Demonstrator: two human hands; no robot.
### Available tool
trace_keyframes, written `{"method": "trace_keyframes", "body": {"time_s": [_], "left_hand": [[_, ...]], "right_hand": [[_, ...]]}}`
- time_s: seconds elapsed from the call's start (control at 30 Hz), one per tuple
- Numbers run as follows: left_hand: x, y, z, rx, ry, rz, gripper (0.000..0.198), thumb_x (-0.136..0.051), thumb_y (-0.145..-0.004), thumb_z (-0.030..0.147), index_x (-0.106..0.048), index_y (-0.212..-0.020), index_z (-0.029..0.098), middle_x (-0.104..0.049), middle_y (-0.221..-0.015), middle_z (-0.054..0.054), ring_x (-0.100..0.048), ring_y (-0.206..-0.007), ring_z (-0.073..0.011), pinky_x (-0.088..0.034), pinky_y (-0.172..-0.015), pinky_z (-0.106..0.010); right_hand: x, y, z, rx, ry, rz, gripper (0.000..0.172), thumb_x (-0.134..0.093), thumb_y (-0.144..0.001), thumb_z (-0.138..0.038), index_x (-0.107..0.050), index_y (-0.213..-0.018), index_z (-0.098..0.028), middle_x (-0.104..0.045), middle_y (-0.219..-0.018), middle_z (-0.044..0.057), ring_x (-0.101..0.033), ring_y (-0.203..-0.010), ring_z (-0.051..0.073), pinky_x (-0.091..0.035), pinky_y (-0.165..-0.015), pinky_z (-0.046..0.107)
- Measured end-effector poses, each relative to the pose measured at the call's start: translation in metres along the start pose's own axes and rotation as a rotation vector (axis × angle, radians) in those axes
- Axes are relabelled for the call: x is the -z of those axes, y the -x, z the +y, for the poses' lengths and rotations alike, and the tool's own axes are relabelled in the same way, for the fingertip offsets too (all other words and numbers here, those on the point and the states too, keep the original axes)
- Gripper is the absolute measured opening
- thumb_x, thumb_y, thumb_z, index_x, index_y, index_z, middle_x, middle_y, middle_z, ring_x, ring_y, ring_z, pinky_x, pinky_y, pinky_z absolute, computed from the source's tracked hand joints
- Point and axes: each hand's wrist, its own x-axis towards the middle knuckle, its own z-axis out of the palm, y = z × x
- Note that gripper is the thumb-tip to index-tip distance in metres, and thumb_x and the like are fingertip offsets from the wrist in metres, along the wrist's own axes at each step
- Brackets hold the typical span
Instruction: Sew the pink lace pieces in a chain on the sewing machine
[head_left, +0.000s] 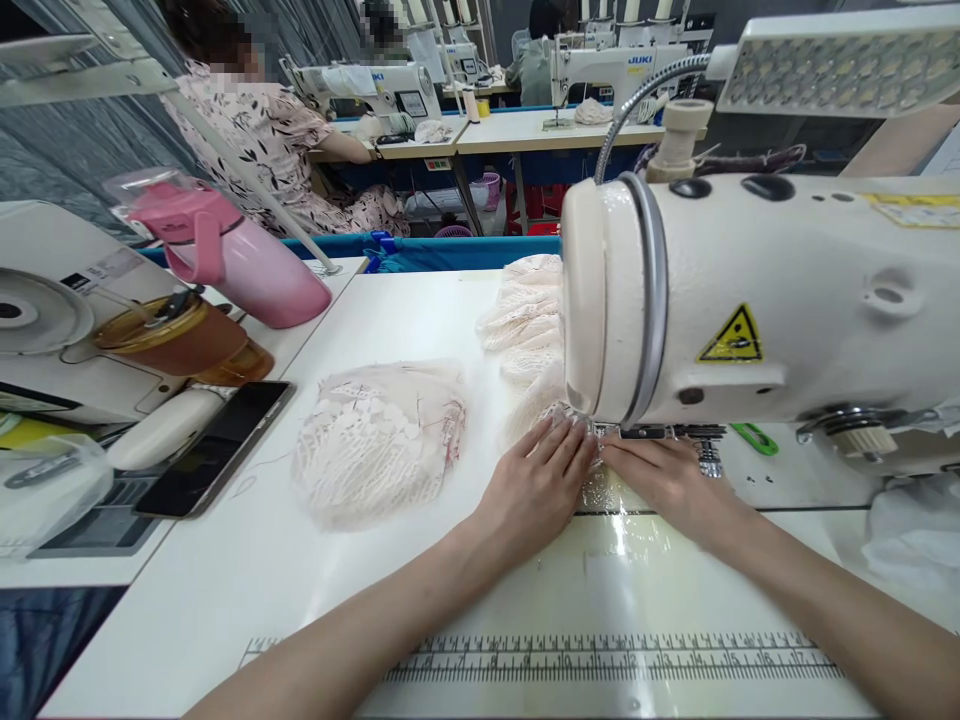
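My left hand (541, 478) lies with fingers stretched out over the edge of a pale, gathered lace fabric (529, 315), just left of the needle area. On the other side, my right hand (667, 485) reaches under the head of the sewing machine (720, 300). Its fingers are extended and point left, close to the left fingertips. The machine head hides the needle and part of the fabric. A second piece of pale lace (382, 440), with reddish threads along one side, lies on the white table (420, 620) left of my hands.
A black phone (217, 450), a brown cup (187, 335) and a pink bottle (232, 250) are at left. A printed ruler (600, 660) crosses the front. A green thread snipper (756, 438) lies right of the needle. Another person (277, 140) sits beyond near other machines.
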Motion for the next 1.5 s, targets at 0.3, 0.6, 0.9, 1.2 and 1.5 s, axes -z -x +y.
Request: {"method": "trace_keyframes", "body": {"time_s": [0.3,0.6,0.9,1.2,1.5], "left_hand": [[0.000,0.000,0.000,0.002,-0.014,0.000,0.033,-0.046,-0.094,0.019,-0.058,-0.123,0.010,-0.062,-0.124,-0.013,-0.062,-0.112,-0.0249,-0.046,-0.100,-0.041],[0.000,-0.005,-0.002,0.051,0.022,-0.017,0.032,-0.043,-0.097,0.022,-0.058,-0.123,0.012,-0.062,-0.126,-0.012,-0.059,-0.115,-0.0251,-0.046,-0.101,-0.041],[0.001,-0.001,0.001,-0.044,-0.004,0.020,0.032,-0.042,-0.095,0.012,-0.058,-0.123,0.009,-0.060,-0.129,-0.010,-0.056,-0.120,-0.0230,-0.043,-0.105,-0.038],[0.001,0.000,0.001,0.008,0.059,-0.014,0.033,-0.044,-0.098,0.022,-0.059,-0.121,0.006,-0.062,-0.125,-0.014,-0.058,-0.118,-0.0252,-0.048,-0.102,-0.040],[0.002,-0.004,-0.001,0.038,0.033,-0.010,0.031,-0.044,-0.098,0.023,-0.062,-0.118,0.008,-0.064,-0.122,-0.012,-0.059,-0.117,-0.0253,-0.051,-0.099,-0.039]], "right_hand": [[0.007,-0.006,0.005,-0.002,0.117,0.081,0.032,-0.056,-0.086,-0.010,-0.065,-0.113,-0.024,-0.072,-0.102,0.001,-0.067,-0.079,0.017,-0.049,-0.071,0.032],[-0.002,0.000,0.011,-0.099,-0.212,-0.038,0.051,-0.047,-0.090,-0.011,-0.052,-0.131,-0.040,-0.068,-0.113,-0.003,-0.068,-0.093,0.015,-0.055,-0.070,0.027],[0.014,-0.012,0.005,-0.102,-0.140,0.033,0.031,-0.058,-0.086,-0.017,-0.067,-0.111,-0.033,-0.072,-0.101,0.000,-0.065,-0.090,0.017,-0.047,-0.078,0.030],[0.005,-0.001,0.000,-0.129,-0.070,-0.008,0.026,-0.048,-0.095,-0.037,-0.069,-0.107,-0.030,-0.070,-0.099,0.003,-0.065,-0.084,0.018,-0.048,-0.079,0.038],[0.002,0.003,-0.005,-0.123,0.068,-0.003,0.032,-0.046,-0.095,-0.044,-0.063,-0.119,-0.034,-0.069,-0.105,0.004,-0.065,-0.090,0.023,-0.049,-0.086,0.046]]}}
